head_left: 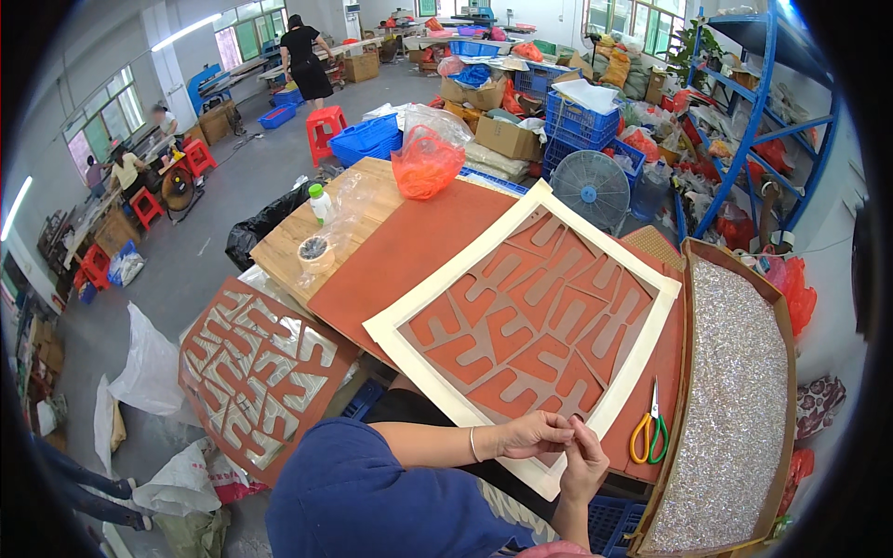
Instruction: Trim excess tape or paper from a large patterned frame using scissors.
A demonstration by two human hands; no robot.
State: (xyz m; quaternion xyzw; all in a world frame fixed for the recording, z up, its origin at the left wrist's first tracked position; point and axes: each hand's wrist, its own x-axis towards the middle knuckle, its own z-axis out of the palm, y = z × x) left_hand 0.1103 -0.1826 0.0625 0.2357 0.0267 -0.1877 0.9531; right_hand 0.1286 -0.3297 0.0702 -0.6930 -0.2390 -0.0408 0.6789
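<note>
My left hand [534, 435], with a thin bracelet at the wrist, comes in from the left above the near edge of a cream-bordered frame [428, 358]. Its fingertips are pinched together and meet those of my right hand [583, 465], which is closed too. Whatever is between the fingertips is too small to make out. Inside the border lies a greyish sheet with cut-out shapes [507, 335], and the reddish-brown board [400, 251] shows through. Scissors [650, 433] with one yellow and one green handle lie right of my hands.
A long tray of glittering silvery material [721, 400] stands at the right. On the left is a reddish-brown cut-out panel [256, 372]. A tape roll [314, 251], a white bottle [321, 203] and a red plastic bag [426, 166] sit at the table's far side, before a fan [590, 189].
</note>
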